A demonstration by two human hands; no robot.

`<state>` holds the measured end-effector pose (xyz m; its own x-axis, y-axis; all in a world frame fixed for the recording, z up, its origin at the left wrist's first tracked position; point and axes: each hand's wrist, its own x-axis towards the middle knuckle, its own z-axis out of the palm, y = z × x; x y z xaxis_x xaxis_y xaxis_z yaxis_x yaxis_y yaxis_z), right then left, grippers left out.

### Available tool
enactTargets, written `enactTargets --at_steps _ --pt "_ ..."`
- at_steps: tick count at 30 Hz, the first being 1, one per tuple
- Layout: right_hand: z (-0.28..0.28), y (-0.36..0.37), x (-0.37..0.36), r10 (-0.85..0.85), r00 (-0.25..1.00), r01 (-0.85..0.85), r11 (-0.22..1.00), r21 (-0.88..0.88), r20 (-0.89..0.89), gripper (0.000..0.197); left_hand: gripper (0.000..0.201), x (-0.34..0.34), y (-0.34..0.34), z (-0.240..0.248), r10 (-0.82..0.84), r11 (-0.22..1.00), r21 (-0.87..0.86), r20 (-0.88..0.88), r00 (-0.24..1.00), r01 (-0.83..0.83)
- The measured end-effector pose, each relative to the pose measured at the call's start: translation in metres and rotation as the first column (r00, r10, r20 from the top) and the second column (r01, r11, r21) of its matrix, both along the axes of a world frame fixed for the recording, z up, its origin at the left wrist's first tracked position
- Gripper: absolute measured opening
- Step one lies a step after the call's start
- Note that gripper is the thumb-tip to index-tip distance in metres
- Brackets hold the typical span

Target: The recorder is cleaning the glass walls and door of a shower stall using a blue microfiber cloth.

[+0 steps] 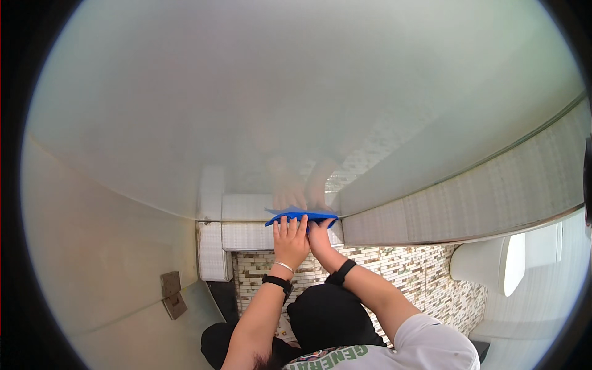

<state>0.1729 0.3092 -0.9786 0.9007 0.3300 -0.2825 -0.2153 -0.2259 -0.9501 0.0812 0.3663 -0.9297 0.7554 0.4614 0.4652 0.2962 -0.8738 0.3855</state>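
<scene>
A bright blue cloth (301,214) lies crumpled along the tiled ledge, against the glossy pale panel ahead. My left hand (290,242) rests on its near edge, fingers stretched forward and spread across the fabric. Close beside it, my right hand (321,238) grips the right part of the cloth, its thumb showing and its other fingers partly hidden. Both hands nearly touch. Dark bands circle both wrists, and a thin light bracelet sits on the left one.
The shiny panel (296,92) mirrors my hands. A raised tiled border (425,209) runs right from the ledge (246,235). Below is a mosaic-patterned floor (401,271). A white toilet (487,264) stands at the right; a metal hinge (173,295) is at the left.
</scene>
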Motion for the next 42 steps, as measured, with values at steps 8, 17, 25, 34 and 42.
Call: enactTargets --at_steps 8,17,25,34,42 --pt "0.081 0.027 0.006 0.436 0.529 0.125 0.809 0.575 -0.728 0.022 0.055 -0.005 0.013 0.006 -0.011 0.999 0.043 -0.022 1.0 0.011" --pt "0.229 -0.071 0.009 0.235 0.768 -0.08 0.958 -0.276 0.595 0.03 0.071 0.047 -0.026 0.103 -0.354 0.8 -0.319 0.434 0.829 0.509" --pt "0.326 -0.13 -0.006 -0.005 -0.138 0.457 0.887 0.068 0.99 0.037 0.071 0.087 -0.089 0.211 -0.298 0.216 -0.44 0.82 0.488 0.872" --pt "0.335 -0.104 0.011 0.742 0.135 0.814 0.295 -0.5 0.657 0.044 0.027 0.109 -0.113 0.184 -0.059 0.425 -0.641 0.685 0.726 0.639" --pt "0.255 -0.11 0.0 0.954 0.244 0.502 0.031 -0.864 0.176 0.05 0.017 0.091 -0.071 0.027 0.079 0.283 -0.953 0.137 0.987 0.109"
